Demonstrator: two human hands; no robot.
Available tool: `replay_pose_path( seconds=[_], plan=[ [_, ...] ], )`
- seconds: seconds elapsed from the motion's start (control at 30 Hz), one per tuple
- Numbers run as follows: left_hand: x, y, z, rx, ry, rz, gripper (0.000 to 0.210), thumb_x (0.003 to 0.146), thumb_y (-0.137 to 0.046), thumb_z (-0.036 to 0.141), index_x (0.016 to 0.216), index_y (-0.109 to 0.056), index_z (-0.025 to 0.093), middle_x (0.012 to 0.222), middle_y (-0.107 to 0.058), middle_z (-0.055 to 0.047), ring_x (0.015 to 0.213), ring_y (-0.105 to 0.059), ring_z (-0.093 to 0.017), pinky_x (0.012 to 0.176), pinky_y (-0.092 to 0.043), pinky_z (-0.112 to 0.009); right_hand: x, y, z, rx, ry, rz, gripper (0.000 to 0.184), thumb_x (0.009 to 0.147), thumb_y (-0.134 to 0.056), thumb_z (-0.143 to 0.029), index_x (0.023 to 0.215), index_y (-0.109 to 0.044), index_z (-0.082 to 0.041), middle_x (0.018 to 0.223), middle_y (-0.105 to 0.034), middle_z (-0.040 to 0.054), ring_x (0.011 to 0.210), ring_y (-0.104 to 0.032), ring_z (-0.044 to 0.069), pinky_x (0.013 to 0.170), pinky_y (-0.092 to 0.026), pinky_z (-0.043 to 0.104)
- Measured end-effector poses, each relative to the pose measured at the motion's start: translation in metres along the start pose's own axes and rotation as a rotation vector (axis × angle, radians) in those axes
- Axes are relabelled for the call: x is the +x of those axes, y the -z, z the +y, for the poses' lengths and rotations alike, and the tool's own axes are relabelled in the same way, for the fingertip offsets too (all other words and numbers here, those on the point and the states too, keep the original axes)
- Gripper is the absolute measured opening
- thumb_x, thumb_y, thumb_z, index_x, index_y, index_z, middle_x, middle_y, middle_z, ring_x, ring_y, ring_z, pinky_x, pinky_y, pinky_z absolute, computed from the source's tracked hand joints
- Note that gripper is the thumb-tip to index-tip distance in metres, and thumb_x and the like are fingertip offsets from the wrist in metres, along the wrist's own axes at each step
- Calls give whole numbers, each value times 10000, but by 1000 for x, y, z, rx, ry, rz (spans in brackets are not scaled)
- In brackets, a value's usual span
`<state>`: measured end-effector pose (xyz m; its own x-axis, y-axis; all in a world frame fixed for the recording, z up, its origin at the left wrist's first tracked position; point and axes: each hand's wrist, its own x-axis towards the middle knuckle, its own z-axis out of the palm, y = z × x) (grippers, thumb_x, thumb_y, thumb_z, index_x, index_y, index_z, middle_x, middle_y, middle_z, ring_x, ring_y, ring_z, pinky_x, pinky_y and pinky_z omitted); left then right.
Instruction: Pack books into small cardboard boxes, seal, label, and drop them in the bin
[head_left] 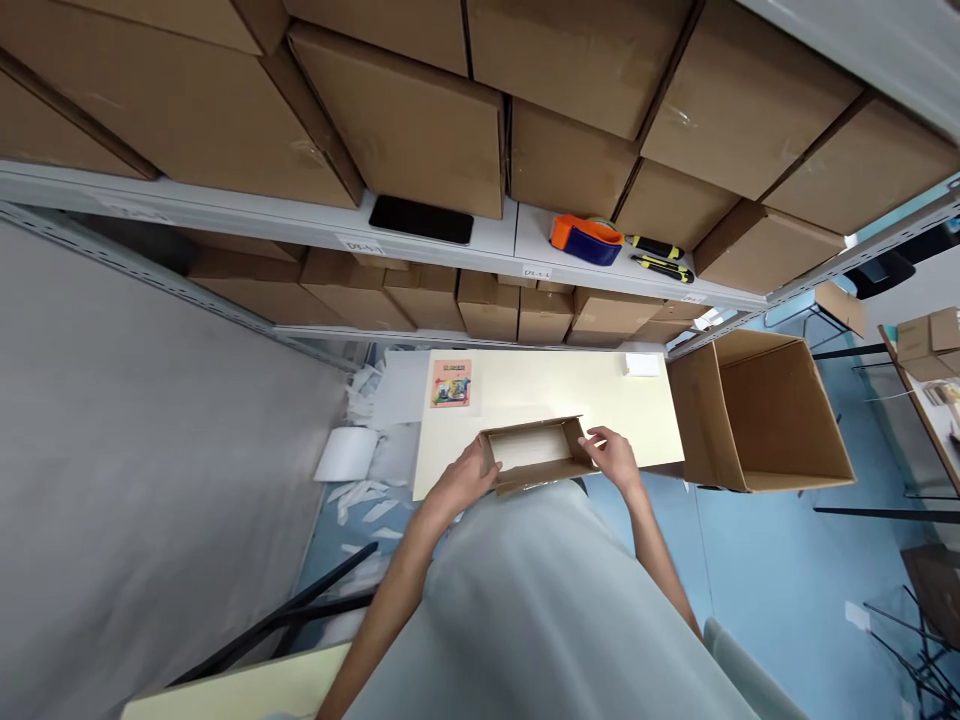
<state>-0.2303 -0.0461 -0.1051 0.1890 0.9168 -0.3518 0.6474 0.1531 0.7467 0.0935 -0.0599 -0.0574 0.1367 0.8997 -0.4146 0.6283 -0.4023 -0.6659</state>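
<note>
A small open cardboard box (pixel 546 471) sits at the front edge of the cream table (pixel 525 385), close to my body. Its inside looks pale; whether that is its own bottom or the tabletop I cannot tell. My left hand (pixel 465 477) is closed around the box's left end, thumb at the rim. At the right end, my right hand (pixel 610 455) pinches the top edge of the short wall with thumb and fingers. A pink printed card (pixel 451 384) lies on the table's left side, and a small white stack (pixel 642 365) lies at its back right.
Shelves of cardboard boxes (pixel 397 115) rise behind the table. A black phone (pixel 421 219), an orange and blue tape dispenser (pixel 586 239) and yellow-black cutters (pixel 663 267) lie on the shelf edge. A large open carton (pixel 694 415) stands right; white scraps (pixel 360 495) litter the left floor.
</note>
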Motion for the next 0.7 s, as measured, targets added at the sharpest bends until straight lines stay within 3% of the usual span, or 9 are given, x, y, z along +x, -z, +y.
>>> replay_pose_path(
  seconds=[0.1, 0.2, 0.4, 0.53, 0.6, 0.7],
  plan=[
    [-6, 7, 6, 156, 29, -71, 319, 963, -530, 287, 1220, -691, 192, 1220, -777, -198, 1119, -749, -390, 938, -545, -454, 2, -1, -11, -116, 62, 88, 263, 989, -586, -436, 983, -780, -259, 972, -831, 64, 783, -753, 259, 800, -565, 382],
    [-6, 15, 18, 192, -17, 12, 336, 1003, -484, 269, 1256, -693, 199, 1178, -779, -177, 1083, -754, -356, 922, -532, -411, -4, -2, -17, -179, 107, 198, 295, 1015, -518, -372, 963, -773, -232, 987, -823, 98, 751, -741, 258, 785, -539, 376],
    [5, 18, 33, 276, -68, 65, 489, 1051, -425, 263, 1494, -586, 131, 1266, -702, -206, 1031, -746, -335, 915, -553, -418, -7, -16, -21, -221, 90, 272, 307, 1051, -505, -365, 1055, -771, -212, 1021, -806, 116, 748, -728, 246, 772, -516, 353],
    [1, 7, 31, 271, -105, 99, 587, 1057, -484, 312, 1632, -484, 199, 1310, -632, -168, 942, -747, -285, 893, -579, -394, 1, -36, -23, -204, 130, 244, 339, 1087, -512, -395, 1185, -767, -195, 1127, -782, 131, 751, -727, 231, 802, -536, 355],
    [-4, 0, 26, 236, -163, 102, 575, 1061, -511, 345, 1627, -510, 244, 1300, -624, -140, 993, -743, -275, 944, -586, -385, 4, -43, -23, -194, 162, 211, 320, 1090, -534, -380, 1230, -764, -206, 1192, -767, 129, 790, -745, 228, 834, -553, 354],
    [-11, -11, 17, 209, -280, 122, 493, 1070, -546, 418, 1531, -628, 262, 1434, -617, -145, 1312, -650, -327, 1126, -544, -441, 5, -47, -19, -176, 214, 128, 294, 1073, -589, -365, 1259, -768, -224, 1279, -750, 128, 962, -775, 258, 919, -584, 371]
  ],
)
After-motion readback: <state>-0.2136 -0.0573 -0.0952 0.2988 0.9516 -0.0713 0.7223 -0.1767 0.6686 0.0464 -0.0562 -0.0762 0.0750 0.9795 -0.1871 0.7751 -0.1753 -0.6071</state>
